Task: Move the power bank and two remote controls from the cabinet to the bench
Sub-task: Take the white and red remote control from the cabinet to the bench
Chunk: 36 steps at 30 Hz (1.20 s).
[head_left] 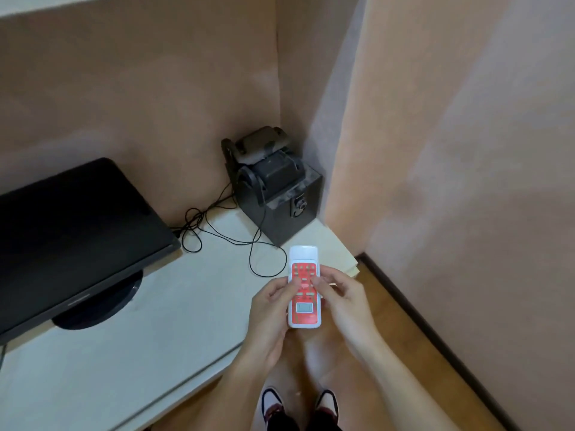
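Observation:
I hold a white remote control (304, 287) with a red button panel and a small grey screen, up in the air over the right front corner of the white cabinet (130, 343). My left hand (270, 309) grips its left side. My right hand (342, 301) grips its right side, with the thumb lying on the buttons. No power bank, second remote or bench is in view.
A black monitor (71, 234) on a round stand fills the cabinet's left part. A black box with a dark device on top (273, 185) stands in the back corner, with black cables (230, 241) looping across the top. Walls close in behind and at right; wooden floor (385, 321) lies below.

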{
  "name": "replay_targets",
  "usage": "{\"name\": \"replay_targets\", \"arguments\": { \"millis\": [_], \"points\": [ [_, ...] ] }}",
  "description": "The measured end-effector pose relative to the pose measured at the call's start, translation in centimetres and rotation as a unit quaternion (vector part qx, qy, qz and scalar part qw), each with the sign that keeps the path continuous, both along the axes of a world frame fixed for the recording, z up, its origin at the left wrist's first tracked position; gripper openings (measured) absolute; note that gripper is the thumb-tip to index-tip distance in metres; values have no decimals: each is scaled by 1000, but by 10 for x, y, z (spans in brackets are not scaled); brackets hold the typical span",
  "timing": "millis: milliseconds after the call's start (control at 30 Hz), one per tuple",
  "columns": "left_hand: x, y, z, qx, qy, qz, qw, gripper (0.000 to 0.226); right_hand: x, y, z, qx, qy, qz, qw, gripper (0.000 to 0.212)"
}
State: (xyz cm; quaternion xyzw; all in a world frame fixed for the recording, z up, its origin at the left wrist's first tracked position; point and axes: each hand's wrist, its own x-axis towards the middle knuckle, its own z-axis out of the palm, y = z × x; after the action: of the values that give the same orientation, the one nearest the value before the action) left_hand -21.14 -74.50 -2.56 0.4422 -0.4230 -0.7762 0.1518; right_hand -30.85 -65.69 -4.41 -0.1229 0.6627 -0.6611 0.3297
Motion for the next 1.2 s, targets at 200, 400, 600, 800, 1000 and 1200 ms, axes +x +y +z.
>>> {"name": "replay_targets", "arguments": {
  "millis": [200,400,600,800,1000,1200],
  "points": [
    [-14,-1,8,-35,-12,-28,999,21,-12,0,3,-3,-24,-12,1000,21],
    [-32,-6,13,-30,9,-83,996,23,-16,5,5,-4,-26,-63,998,19],
    [-41,-10,9,-22,37,-209,977,16,2,22,13,4,-20,-170,985,17],
    [-35,-1,-6,-34,36,-347,936,16,49,39,11,23,-10,-311,950,17],
    [-20,34,-11,-36,24,-489,871,22,104,73,10,34,-25,-447,893,18],
    [-1,94,-8,-31,21,-628,777,26,161,120,14,36,-26,-580,813,17]
  ]
}}
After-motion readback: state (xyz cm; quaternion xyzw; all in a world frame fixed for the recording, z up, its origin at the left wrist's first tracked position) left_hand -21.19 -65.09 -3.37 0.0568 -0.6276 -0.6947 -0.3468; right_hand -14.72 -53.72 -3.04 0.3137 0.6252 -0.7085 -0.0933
